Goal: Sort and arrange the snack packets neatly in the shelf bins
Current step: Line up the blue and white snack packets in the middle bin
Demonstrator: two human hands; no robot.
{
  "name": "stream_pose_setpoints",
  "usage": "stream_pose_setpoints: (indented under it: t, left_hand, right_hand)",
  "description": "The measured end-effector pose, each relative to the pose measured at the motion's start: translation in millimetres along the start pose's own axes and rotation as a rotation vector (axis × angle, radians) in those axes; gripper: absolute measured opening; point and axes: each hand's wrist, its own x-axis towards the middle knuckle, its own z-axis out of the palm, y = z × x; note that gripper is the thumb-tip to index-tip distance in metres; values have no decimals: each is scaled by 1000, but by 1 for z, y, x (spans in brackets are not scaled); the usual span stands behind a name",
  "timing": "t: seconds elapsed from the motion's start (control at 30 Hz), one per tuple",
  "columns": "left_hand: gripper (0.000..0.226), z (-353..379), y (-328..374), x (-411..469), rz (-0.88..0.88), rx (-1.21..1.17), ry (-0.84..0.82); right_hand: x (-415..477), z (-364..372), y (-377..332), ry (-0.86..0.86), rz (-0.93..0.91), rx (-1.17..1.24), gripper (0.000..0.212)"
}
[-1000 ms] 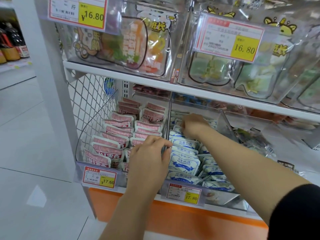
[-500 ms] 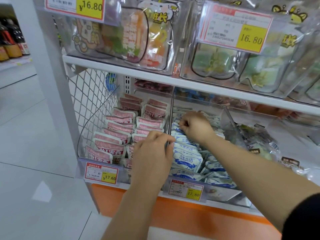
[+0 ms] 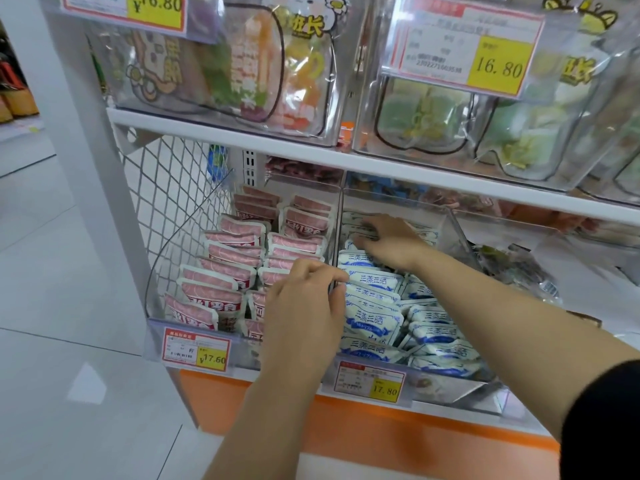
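Left hand (image 3: 304, 306), centre frame: fingers curled, apparently pinching clear divider (image 3: 338, 230). Right hand (image 3: 391, 240), forearm stretched up-left: fingers loosely straight, touching blue packets (image 3: 375, 318).

Bright, even store light casts faint shadows, glare streaks the clear upper bins (image 3: 349, 81) and floor (image 3: 86, 386), and wide-angle edges bend, slightly soft.

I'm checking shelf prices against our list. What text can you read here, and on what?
"¥16.80": upper left tag
"16.80": upper right tag
"¥17.60": pink bin tag
"17.80": blue bin tag
"三蒸三晒": blue packets
Small print on the tags and the lettering on the pink packets: too blurred to read.
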Motion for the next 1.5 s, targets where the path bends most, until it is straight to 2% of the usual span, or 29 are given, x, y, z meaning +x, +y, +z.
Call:
stream_pose_setpoints:
  t: [0.13,0.2,0.27,0.33,0.6,0.77,1.03,1.23,1.33,1.4,1.5]
  left_hand:
    - [15,-1,0,2,-6,-3,-8]
    - [15,0,0,2,-1,0,-9]
    - [15,0,0,2,14,-1,1]
    - [16,0,0,1,7,2,-7]
    - [18,-1,-1,2,-2,5,-44]
    - [18,1,-2,3,2,20,-42]
    - [19,1,-2,3,3,23,-50]
    - [18,2,-3,2,12,12,-37]
    - [18,2,-2,2,13,13,-33]
    - [18,1,-2,1,12,13,-34]
    - [19,0,-2,1,5,13,-49]
  right_hand:
    - [-4,3,0,44,-77,-140,36]
    - [-4,1,2,47,-71,-89,24]
    - [0,-8,2,95,-14,24,28]
    - [10,-15,4,150,-9,18,30]
    - [40,-11,9,68,-15,-78,20]
    - [43,-10,12,108,-13,-80,36]
    - [43,-1,4,274,-55,-264,15]
    - [48,-1,5,221,-106,-257,24]
    - [50,0,6,196,-153,-208,15]
    - [52,1,6,199,-123,-222,10]
    - [57,1,9,177,-29,-276,17]
